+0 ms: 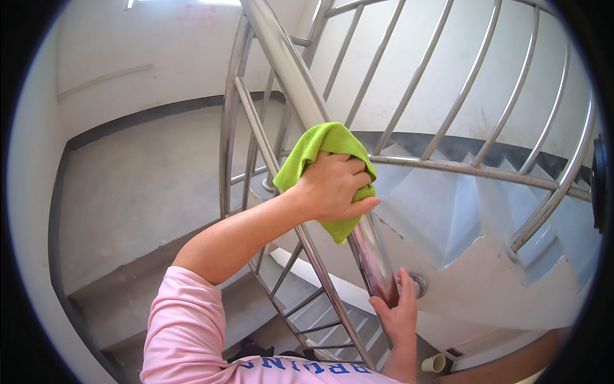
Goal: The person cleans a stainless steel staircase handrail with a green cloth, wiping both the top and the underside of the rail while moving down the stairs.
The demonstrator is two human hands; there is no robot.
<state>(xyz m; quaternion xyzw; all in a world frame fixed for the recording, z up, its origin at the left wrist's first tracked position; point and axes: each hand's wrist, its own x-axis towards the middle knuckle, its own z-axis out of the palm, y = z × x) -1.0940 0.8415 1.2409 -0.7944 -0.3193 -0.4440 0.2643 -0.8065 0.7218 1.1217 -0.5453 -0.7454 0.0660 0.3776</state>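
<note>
My left hand presses a bright green cloth onto the top of a wide stainless-steel handrail. The cloth is bunched under my palm and fingers, and its corners hang over both sides of the rail. Closer to my body, my right hand straddles the lower part of the same rail, thumb on one side and fingers on the other. The polished metal between the two hands mirrors something pink. My palm's contact with the rail is hidden.
Metal balusters and a lower bar run along the right flight of steps. To the left lies a concrete landing, with steps descending from it. A cup-like container stands at the lower right.
</note>
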